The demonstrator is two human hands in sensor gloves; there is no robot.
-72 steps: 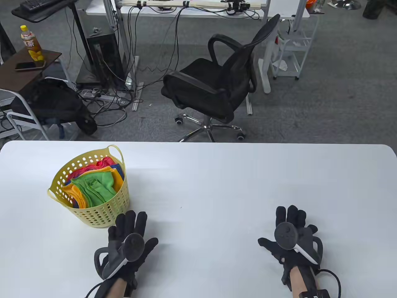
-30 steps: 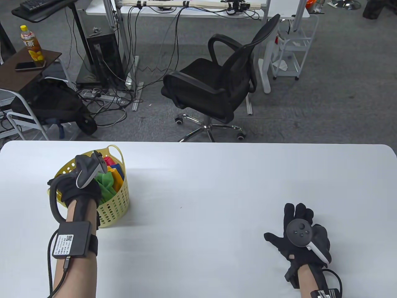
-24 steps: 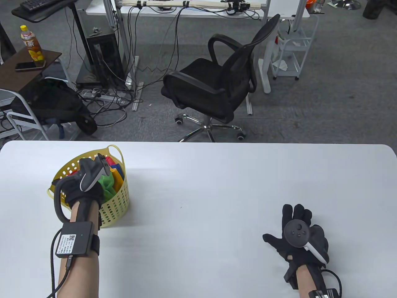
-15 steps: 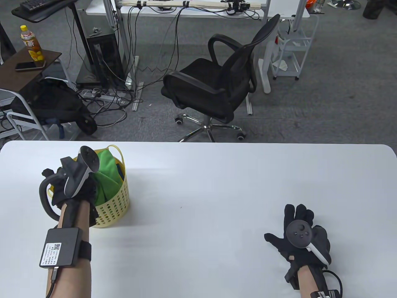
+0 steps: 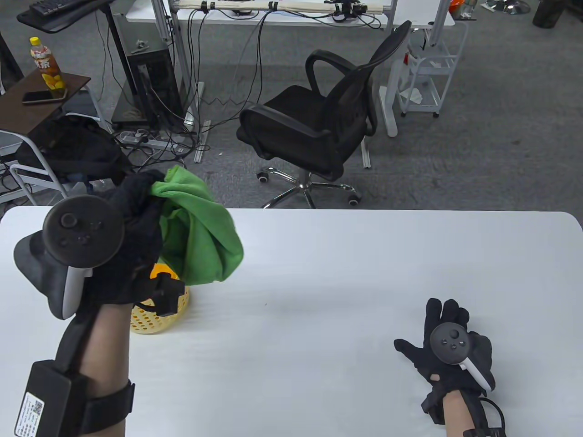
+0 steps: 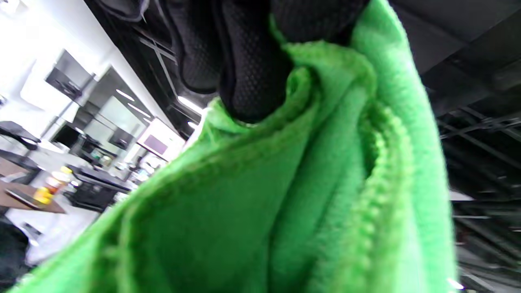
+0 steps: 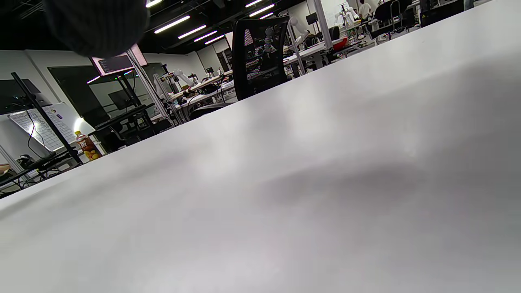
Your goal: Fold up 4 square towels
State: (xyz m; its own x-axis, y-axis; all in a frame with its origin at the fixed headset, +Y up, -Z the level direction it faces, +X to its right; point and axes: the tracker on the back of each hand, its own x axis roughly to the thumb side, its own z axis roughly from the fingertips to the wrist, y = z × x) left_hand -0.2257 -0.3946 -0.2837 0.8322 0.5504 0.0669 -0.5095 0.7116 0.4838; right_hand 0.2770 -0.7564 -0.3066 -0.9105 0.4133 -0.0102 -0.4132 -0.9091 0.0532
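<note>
My left hand (image 5: 136, 200) grips a green towel (image 5: 200, 236) and holds it high above the yellow basket (image 5: 157, 314), close to the camera. The towel hangs bunched from the fingers. In the left wrist view the gloved fingers (image 6: 252, 69) pinch the green towel (image 6: 285, 211), which fills the frame. The basket is mostly hidden behind my left hand; an orange towel (image 5: 160, 271) shows inside it. My right hand (image 5: 448, 346) rests flat and empty on the white table (image 5: 319, 296), fingers spread, at the front right.
A black office chair (image 5: 319, 123) stands beyond the table's far edge. A side table with a bottle (image 5: 45, 66) and a phone is at the far left. The right wrist view shows bare white tabletop (image 7: 285, 183).
My left hand reached into the basket, took hold of the green towel and lifted it up out of the basket toward the camera. My right hand has stayed flat on the table.
</note>
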